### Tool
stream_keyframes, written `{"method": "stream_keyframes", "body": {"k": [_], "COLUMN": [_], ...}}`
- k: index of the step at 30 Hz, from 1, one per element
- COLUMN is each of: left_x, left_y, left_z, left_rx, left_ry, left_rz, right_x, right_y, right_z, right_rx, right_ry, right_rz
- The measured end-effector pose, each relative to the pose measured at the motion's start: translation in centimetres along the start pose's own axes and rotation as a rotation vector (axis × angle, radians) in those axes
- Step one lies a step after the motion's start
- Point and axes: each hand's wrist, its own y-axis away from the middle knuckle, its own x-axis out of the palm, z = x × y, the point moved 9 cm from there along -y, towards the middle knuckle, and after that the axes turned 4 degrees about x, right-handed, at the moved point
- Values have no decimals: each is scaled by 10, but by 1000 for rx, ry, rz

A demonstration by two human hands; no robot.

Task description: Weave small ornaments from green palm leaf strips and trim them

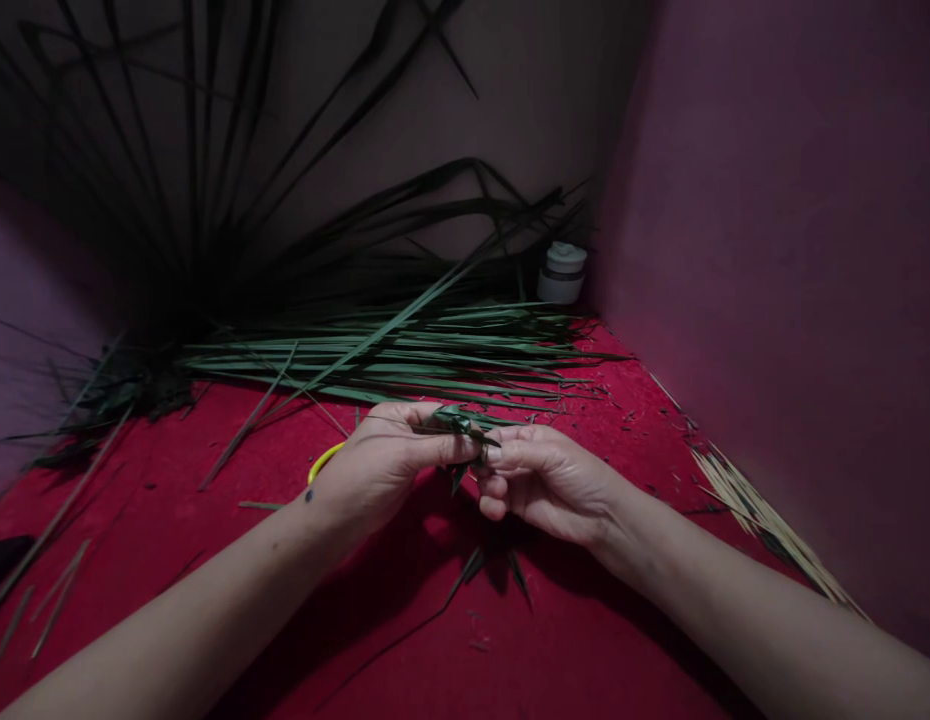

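Note:
A small folded piece of green palm leaf (454, 420) is held between my two hands over the red cloth (405, 640). My left hand (394, 440) is closed on it, thumb on top. My right hand (544, 470) pinches the pointed end of the leaf at its right side, fingers curled below. A thin strand runs left from the leaf across my left hand. Beneath the hands, dark leaf tips (472, 570) lie on the cloth. A yellow curved handle (324, 462) shows partly behind my left wrist.
Long green leaf strips (405, 350) lie in a pile ahead. A white lidded container (562, 272) stands at the back corner. Pale thin sticks (772, 525) lie along the right wall (780, 250). Dark fronds (202, 150) lean at the back left.

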Motion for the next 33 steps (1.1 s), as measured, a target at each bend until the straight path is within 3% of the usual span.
{"method": "stream_keyframes", "body": {"k": [5, 12, 21, 25, 33], "left_x": [2, 10, 7, -3, -31], "left_y": [1, 4, -1, -3, 3], "left_z": [0, 2, 2, 0, -24], "left_rx": [-19, -70, -3, 18, 188], "left_ry": [9, -10, 38, -29, -229], "left_rz": [-3, 85, 84, -1, -278], "right_x": [5, 5, -3, -6, -14], "right_y": [0, 3, 0, 0, 0], "right_z": [-2, -8, -4, -1, 20], "right_rx": [18, 149, 76, 36, -154], "right_ry": [30, 55, 54, 57, 80], "right_rz": [80, 156, 99, 54, -97]}}
